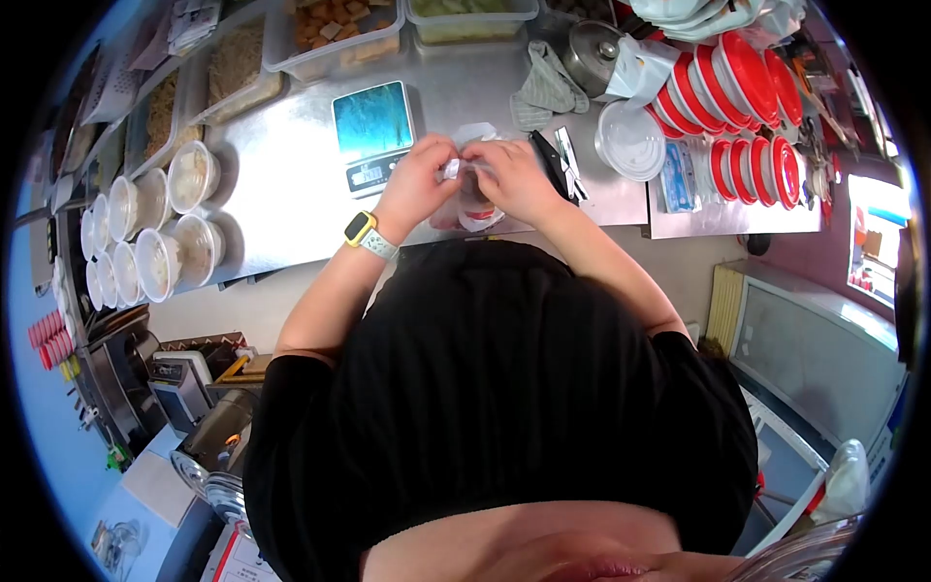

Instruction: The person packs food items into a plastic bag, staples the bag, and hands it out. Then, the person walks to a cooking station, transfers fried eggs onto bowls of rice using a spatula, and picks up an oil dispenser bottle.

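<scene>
A clear plastic bag with something reddish inside lies at the counter's front edge, between my hands. My left hand, with a yellow watch on its wrist, has its fingers closed on a bit of white and clear plastic at the bag's upper part. My right hand pinches the same bag from the other side, and its fingertips nearly meet those of my left hand. Behind my left hand stands a digital scale with a bluish top. Black-handled scissors rest just right of my right hand.
Round tubs with pale contents stand at the left. Bins of food line the back. A grey cloth, a steel pot, a clear lidded bowl and red lids are at the right.
</scene>
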The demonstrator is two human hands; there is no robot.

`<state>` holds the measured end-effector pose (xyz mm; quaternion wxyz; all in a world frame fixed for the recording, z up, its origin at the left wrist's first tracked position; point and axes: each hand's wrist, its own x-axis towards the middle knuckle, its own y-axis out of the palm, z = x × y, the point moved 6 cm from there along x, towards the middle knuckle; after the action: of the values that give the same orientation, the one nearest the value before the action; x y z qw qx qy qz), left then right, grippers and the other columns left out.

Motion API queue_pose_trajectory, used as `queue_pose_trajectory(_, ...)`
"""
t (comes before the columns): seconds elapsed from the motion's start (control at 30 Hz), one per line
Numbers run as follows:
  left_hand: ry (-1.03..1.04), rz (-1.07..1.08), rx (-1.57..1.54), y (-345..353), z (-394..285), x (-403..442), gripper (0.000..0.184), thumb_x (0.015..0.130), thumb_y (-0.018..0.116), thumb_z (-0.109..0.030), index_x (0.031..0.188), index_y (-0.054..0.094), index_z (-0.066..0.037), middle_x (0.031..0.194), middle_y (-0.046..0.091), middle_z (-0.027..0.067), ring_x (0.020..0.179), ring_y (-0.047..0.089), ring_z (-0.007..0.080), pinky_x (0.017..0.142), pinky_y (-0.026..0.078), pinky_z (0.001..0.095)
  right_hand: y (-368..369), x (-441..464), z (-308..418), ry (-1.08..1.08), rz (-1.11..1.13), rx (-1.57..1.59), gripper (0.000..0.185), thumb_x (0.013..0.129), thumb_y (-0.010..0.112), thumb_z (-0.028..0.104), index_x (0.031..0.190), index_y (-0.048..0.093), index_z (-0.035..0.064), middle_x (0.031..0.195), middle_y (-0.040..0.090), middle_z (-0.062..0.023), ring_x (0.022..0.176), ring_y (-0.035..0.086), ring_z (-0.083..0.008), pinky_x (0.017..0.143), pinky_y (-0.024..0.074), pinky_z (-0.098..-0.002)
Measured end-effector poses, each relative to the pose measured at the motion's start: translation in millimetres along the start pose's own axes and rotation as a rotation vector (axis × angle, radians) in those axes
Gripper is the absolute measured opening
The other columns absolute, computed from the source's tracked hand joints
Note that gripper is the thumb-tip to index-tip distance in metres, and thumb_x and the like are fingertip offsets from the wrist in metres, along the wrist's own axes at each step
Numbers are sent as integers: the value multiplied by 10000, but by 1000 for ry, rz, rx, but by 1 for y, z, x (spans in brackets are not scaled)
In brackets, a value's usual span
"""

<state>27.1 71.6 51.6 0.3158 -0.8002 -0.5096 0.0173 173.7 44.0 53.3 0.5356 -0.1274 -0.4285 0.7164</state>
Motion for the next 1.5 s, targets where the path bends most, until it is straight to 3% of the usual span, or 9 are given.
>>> queue_pose_trajectory(0.27,-358,95,-84,1,3,-6,156,801,684,-104,870,573,-18,753,583,110,672,563,245,605,444,323,3,-4,0,-31,34,17,395,824,623,160,1207,535,123,1113,654,-88,1071,573,-278,939,383,-403)
queue_pose_trajectory(0.4,-270,118,-3,4,3,-8,153,807,680,-111,882,581,-22,763,606,119,686,577,256,617,452,339,7,2,-7,160,229,4,393,841,605,160,1218,502,124,1005,675,-99,1050,580,-269,962,361,-425)
queue_pose_trajectory(0.47,41,-125,43,-1,-10,-6,152,811,680,-128,886,591,-31,765,619,129,692,587,270,625,456,351,17,1,-20,246,320,127,345,865,585,144,1191,474,124,949,689,-41,961,615,-248,957,348,-396)
queue_pose_trajectory(0.6,-66,5,21,7,-9,-6,162,828,678,-152,894,592,-32,765,622,128,664,579,266,626,458,348,9,3,-26,381,379,408,371,871,593,166,1211,450,123,901,677,-51,987,604,-261,973,334,-416)
queue_pose_trajectory(0.8,-493,32,-64,9,17,-10,221,838,667,-236,861,595,-28,705,618,164,663,624,306,596,463,374,-24,-21,21,41,-62,-160,251,845,646,223,1058,580,110,932,671,-85,1009,595,-292,977,351,-444)
queue_pose_trajectory(0.87,-583,13,-125,15,26,-15,237,830,670,-236,842,593,-12,699,622,153,643,617,282,588,459,369,2,-43,-3,403,117,134,203,834,675,273,944,664,102,1021,654,-69,1046,581,-274,958,367,-431)
queue_pose_trajectory(1.13,-738,-10,-597,43,20,-20,140,895,639,-138,800,566,-66,727,524,-65,670,418,30,608,358,205,-8,-13,-36,406,102,41,185,796,721,297,906,735,149,1067,556,-77,1056,514,-281,935,361,-417)
queue_pose_trajectory(1.3,-617,35,-378,38,23,-9,183,847,688,-219,846,623,-48,729,590,17,669,529,120,631,445,279,-19,-18,-18,308,-56,-147,181,803,730,232,905,708,84,1030,538,-83,908,553,-225,804,447,-350)
queue_pose_trajectory(1.5,280,-256,485,-11,-38,23,258,834,707,-274,873,619,-35,905,638,129,783,608,338,742,489,397,22,-46,-35,1017,-55,1096,166,951,579,202,986,619,44,737,550,-25,525,469,-118,511,430,-302)
